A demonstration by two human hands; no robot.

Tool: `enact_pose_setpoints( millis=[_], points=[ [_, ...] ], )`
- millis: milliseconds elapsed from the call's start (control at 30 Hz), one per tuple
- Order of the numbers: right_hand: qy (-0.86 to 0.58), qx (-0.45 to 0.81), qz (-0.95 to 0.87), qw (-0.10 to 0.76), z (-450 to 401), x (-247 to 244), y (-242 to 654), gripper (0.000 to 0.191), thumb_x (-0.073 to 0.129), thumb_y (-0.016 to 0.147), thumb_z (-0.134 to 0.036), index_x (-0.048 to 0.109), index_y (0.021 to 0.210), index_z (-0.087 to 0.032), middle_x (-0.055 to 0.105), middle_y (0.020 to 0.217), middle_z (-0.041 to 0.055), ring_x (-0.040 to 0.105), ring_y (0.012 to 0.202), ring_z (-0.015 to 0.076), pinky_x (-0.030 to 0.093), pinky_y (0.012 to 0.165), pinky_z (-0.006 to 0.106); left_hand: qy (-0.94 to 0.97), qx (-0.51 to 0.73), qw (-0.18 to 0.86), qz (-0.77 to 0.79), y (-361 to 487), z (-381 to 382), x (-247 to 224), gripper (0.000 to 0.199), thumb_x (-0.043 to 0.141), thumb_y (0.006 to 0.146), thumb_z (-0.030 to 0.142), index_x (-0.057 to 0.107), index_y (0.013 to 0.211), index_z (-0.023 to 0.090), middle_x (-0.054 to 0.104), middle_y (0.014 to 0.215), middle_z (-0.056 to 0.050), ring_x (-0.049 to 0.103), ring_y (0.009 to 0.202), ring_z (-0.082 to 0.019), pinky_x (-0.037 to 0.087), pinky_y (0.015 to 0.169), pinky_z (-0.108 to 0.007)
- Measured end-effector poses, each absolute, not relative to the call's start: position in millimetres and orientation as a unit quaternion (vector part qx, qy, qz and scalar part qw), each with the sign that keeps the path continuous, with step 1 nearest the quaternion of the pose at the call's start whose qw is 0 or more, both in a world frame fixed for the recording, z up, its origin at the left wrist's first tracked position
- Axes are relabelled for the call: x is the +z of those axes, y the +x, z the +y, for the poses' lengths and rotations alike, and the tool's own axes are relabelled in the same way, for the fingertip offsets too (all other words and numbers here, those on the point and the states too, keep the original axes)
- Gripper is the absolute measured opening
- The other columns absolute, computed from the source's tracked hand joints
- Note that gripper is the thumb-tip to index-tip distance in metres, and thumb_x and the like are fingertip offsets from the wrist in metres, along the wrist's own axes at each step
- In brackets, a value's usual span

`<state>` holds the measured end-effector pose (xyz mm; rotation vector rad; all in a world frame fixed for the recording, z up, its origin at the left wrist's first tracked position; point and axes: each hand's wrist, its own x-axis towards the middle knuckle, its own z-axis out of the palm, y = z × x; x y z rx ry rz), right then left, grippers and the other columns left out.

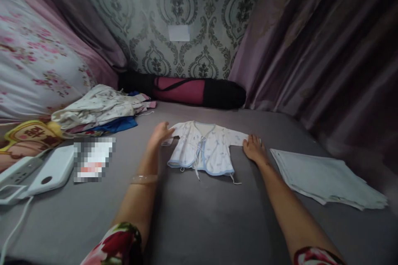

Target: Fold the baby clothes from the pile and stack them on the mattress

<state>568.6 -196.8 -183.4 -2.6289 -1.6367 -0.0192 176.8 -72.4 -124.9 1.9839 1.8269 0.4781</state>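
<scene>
A small white baby jacket (186,148) with blue edging and a faint print lies spread on the grey surface, its sleeves out to both sides and thin ties hanging at the front and hem. At the left sleeve is my left hand (161,133), its fingers partly blurred; whether it grips the cloth is hard to see. My right hand (255,148) rests flat on the end of the right sleeve, fingers spread and pointing away from me.
Folded pale cloths (326,176) lie at the right. Left are a clothes pile (99,107), a white device (52,169), a power strip (23,170) with cables and a blurred-out item (93,159). A black and maroon bag (183,90) lies along the wall.
</scene>
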Motion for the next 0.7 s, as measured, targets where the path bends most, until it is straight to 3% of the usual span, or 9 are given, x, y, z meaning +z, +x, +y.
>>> enact_pose_setpoints(
  millis=[100, 233, 367, 500, 633, 700],
  points=[
    [-0.853, 0.01, -0.521, -0.001, -192.4, -176.1, 569.5, 0.06, 0.02, 0.098, -0.035, 0.031, 0.147, -0.003, 0.031, 0.153, 0.0187, 0.028, 0.141, 0.0291, 0.022, 0.113, 0.047, 0.664, 0.125, 0.235, 0.698, 140.2, -69.3, -128.0, 0.048, 0.068, 0.073, 0.04, 0.061, 0.112, 0.013, 0.069, 0.108, -0.017, 0.068, 0.091, -0.026, 0.051, 0.073, -0.029],
    [-0.871, 0.073, -0.484, -0.048, -176.9, -155.1, 567.6, 0.055, 0.029, 0.096, -0.032, 0.039, 0.143, -0.006, 0.039, 0.148, 0.021, 0.036, 0.137, 0.0299, 0.031, 0.108, 0.047, 0.654, 0.071, 0.283, 0.698, 123.5, -68.7, -133.4, 0.042, 0.073, 0.062, 0.045, 0.062, 0.092, 0.017, 0.07, 0.081, -0.007, 0.067, 0.077, -0.022, 0.046, 0.059, -0.024],
    [-0.867, 0.066, -0.491, -0.047, -152.0, -130.0, 541.8, 0.048, 0.043, 0.091, -0.031, 0.051, 0.133, -0.009, 0.054, 0.134, 0.022, 0.051, 0.124, 0.0328, 0.038, 0.101, 0.045, 0.647, 0.068, 0.286, 0.704, 127.2, -69.4, -138.9, 0.032, 0.073, 0.059, 0.037, 0.061, 0.084, 0.019, 0.066, 0.072, -0.003, 0.065, 0.075, -0.022, 0.044, 0.058, -0.024],
    [-0.829, 0.025, -0.553, 0.084, -126.5, -114.1, 483.8, 0.048, 0.044, 0.09, -0.029, 0.05, 0.134, -0.011, 0.059, 0.128, 0.0201, 0.056, 0.119, 0.03, 0.041, 0.099, 0.038, 0.672, 0.139, 0.213, 0.696, 139.4, -74.8, -133.6, 0.012, 0.061, 0.072, 0.027, 0.063, 0.082, 0.021, 0.067, 0.083, -0.005, 0.062, 0.088, -0.024, 0.044, 0.074, -0.031],
    [-0.769, 0.059, -0.608, 0.19, -104.2, -113.0, 418.9, 0.047, 0.044, 0.091, -0.028, 0.052, 0.135, -0.014, 0.062, 0.127, 0.0146, 0.057, 0.118, 0.0233, 0.042, 0.097, 0.028, 0.684, 0.285, 0.002, 0.671, 149.7, -80.1, -124.7, 0.024, 0.05, 0.076, 0.011, 0.066, 0.089, 0.024, 0.061, 0.111, -0.007, 0.051, 0.111, -0.026, 0.036, 0.092, -0.04],
    [-0.746, 0.096, -0.628, 0.198, -95.8, -117.2, 393.1, 0.046, 0.043, 0.091, -0.029, 0.054, 0.133, -0.015, 0.065, 0.122, 0.013, 0.059, 0.114, 0.022, 0.044, 0.092, 0.026, 0.694, 0.277, -0.012, 0.665, 149.7, -80.8, -126.7, 0.026, 0.049, 0.075, 0.007, 0.068, 0.082, 0.023, 0.059, 0.117, -0.007, 0.047, 0.116, -0.027, 0.034, 0.096, -0.042]
  ],
)
